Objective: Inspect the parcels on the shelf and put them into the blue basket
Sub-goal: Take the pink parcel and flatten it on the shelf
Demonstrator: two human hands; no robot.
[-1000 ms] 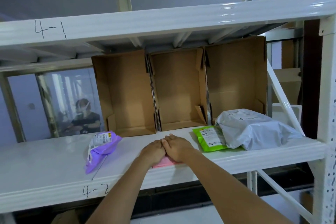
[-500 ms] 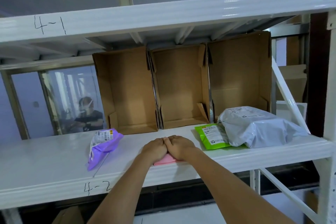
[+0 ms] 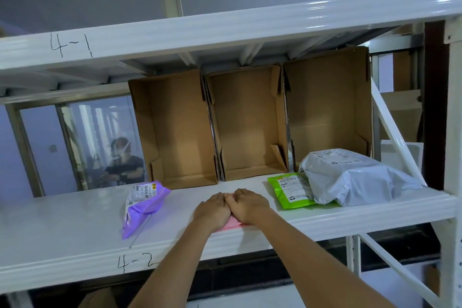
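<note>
A small pink parcel (image 3: 231, 225) lies at the front edge of the white shelf (image 3: 62, 232) marked 4-2, mostly covered by my hands. My left hand (image 3: 212, 210) and my right hand (image 3: 250, 205) sit side by side on it, knuckles up, fingers curled over it. To their left lies a purple parcel (image 3: 145, 205) with a white label. A green parcel (image 3: 290, 190) lies to the right, partly under a large grey parcel (image 3: 355, 177). The blue basket is not in view.
Three open cardboard boxes (image 3: 180, 132) (image 3: 247, 127) (image 3: 327, 107) stand on their sides at the back of the shelf. The upper shelf beam (image 3: 225, 30), marked 4-1, runs overhead. A white upright (image 3: 452, 132) and a diagonal brace close the right side. A person (image 3: 122, 165) sits behind the glass at the left.
Both hands stay on the pink parcel in the same place. Only the view has shifted slightly.
</note>
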